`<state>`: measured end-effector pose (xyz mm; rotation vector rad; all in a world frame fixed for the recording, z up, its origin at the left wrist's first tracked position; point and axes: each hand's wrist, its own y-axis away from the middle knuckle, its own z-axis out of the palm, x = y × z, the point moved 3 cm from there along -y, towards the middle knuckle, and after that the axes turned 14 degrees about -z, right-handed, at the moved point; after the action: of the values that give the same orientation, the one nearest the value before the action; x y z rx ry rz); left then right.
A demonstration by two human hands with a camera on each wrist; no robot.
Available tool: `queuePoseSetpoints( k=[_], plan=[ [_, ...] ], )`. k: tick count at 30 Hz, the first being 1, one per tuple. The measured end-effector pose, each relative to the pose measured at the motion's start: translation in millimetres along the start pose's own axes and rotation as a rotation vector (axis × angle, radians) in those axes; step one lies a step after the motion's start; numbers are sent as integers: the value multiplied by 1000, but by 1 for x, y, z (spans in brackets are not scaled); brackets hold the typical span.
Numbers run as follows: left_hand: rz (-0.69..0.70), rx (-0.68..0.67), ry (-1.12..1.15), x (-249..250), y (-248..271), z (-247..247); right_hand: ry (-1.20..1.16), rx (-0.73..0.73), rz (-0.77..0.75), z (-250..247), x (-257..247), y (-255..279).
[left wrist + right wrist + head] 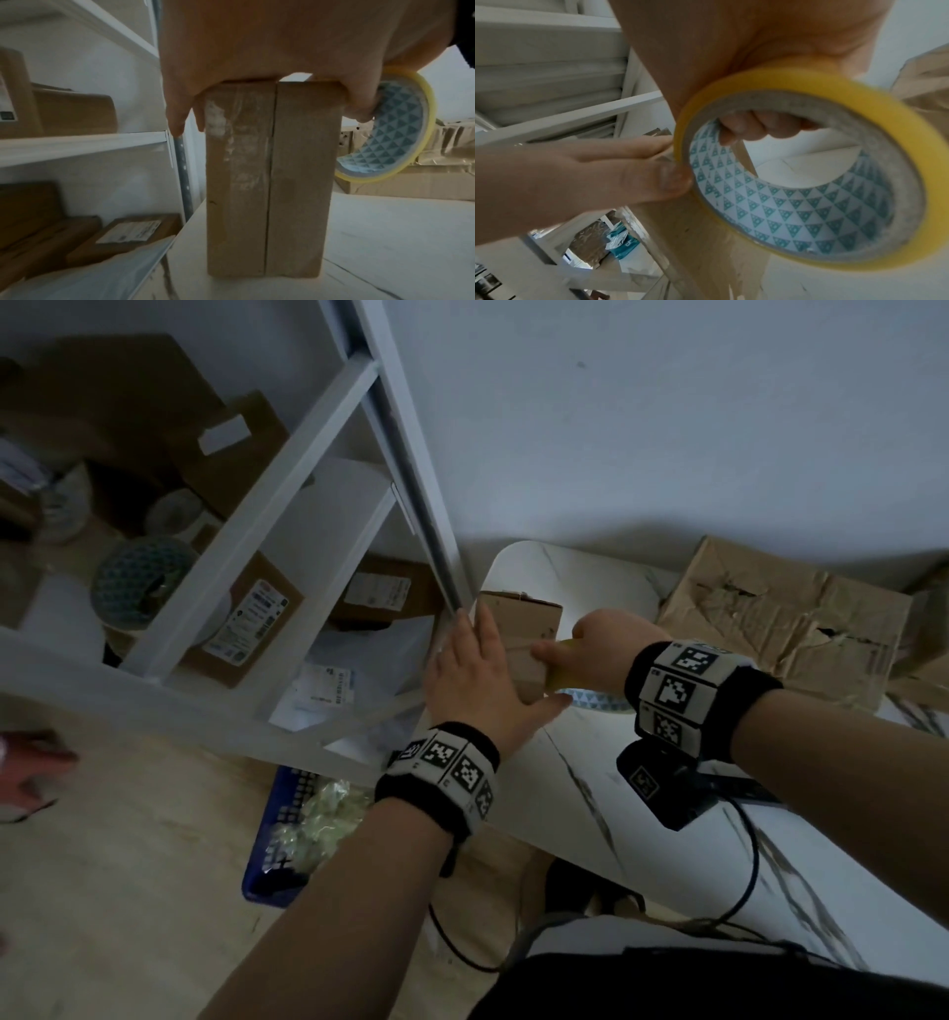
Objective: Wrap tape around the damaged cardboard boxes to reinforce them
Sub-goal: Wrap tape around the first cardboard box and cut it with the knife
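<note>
Holding the tape roll [808, 166] in the right hand [598, 644], fingers [746, 127] curled through the core, grip closed on it at the right side of the small cardboard box [270, 178]. Left hand [475, 675] flat and open on the top of this box, fingers straight, pressing down, thumb reaching toward the roll. Box upright on the white bench [580, 762], near its left end, just beside the white shelf [287, 516]. Better to keep the flat hand firm, probably on the loose end of tape, though not visible here. Then to pull the roll tight and level round the side, without slack or twist. Crushed larger box [780, 618] waiting behind, well apart.
</note>
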<state>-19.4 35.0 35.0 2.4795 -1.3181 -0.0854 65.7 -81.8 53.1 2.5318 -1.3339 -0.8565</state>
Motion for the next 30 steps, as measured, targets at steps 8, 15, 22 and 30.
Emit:
queuePoseSetpoints(
  k=[8, 15, 22, 30],
  plan=[
    [69, 61, -145, 2, -1, 0, -183, 136, -111, -3, 5, 13],
    [35, -60, -65, -7, -3, 0, -321, 109, -84, -3, 11, 23],
    [35, -111, 140, -15, -9, -6, -348, 158, -147, -23, 11, 32],
    [23, -101, 195, -26, -16, -5, -159, 160, -102, -30, 7, 31]
  ],
)
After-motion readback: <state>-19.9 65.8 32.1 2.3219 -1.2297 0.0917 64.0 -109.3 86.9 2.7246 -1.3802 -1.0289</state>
